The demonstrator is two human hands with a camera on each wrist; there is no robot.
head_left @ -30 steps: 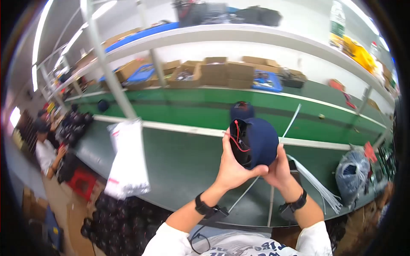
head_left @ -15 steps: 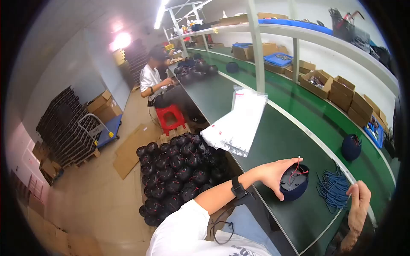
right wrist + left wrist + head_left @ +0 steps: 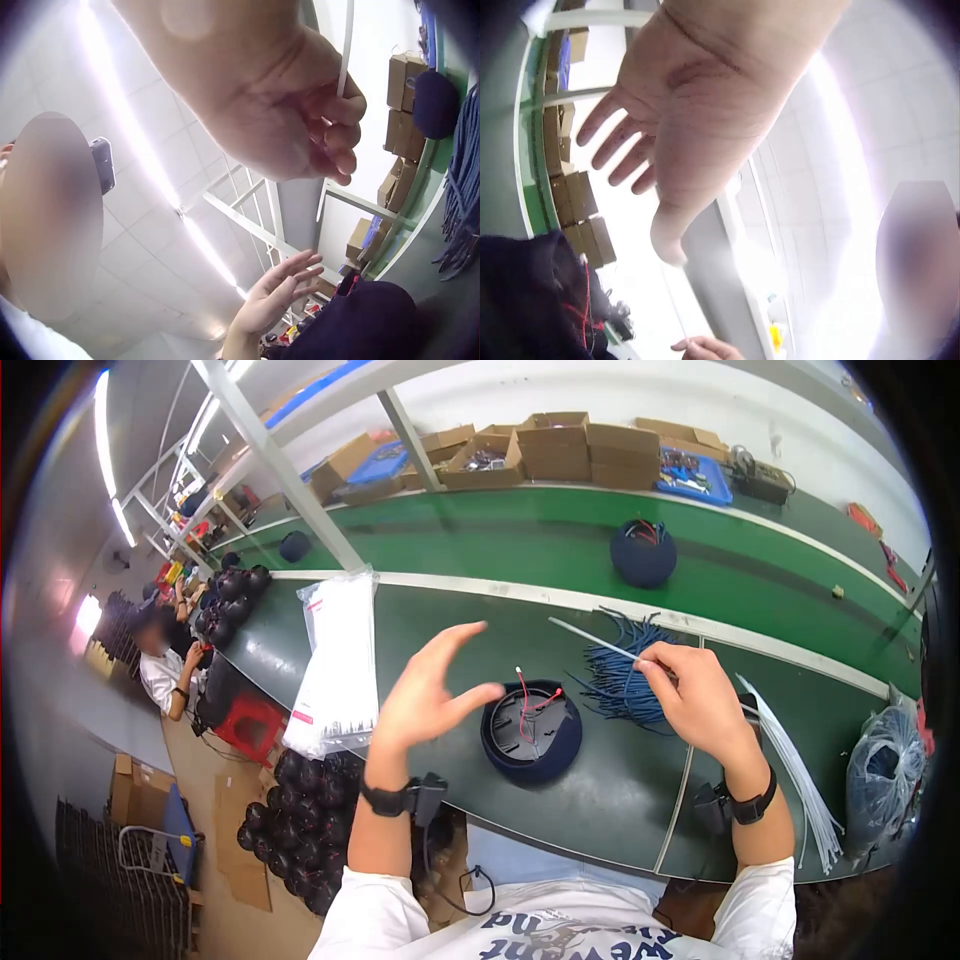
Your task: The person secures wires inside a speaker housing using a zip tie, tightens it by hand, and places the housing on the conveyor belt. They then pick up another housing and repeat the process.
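A dark blue round shell (image 3: 531,744) with a grey inside and red wires stands on the dark table, its open side up. Just left of it my left hand (image 3: 425,695) hovers with fingers spread, touching nothing; its palm (image 3: 705,127) shows in the left wrist view. My right hand (image 3: 700,700) pinches a thin pale strip (image 3: 590,637) between thumb and fingers, above a heap of blue cords (image 3: 622,678). In the right wrist view the curled fingers of my right hand (image 3: 300,112) hold that strip (image 3: 346,52).
Another blue shell (image 3: 643,554) sits on the green belt (image 3: 480,540). A bag of white strips (image 3: 340,660) lies left, loose pale strips (image 3: 795,780) and a plastic bag (image 3: 885,770) right. Cardboard boxes (image 3: 555,455) stand behind. Black shells (image 3: 310,810) fill the floor; a person (image 3: 165,665) sits far left.
My left hand has let go of the shell, which now rests on the table. My right hand has come back from the right and holds a pale strip. The head view has swung right.
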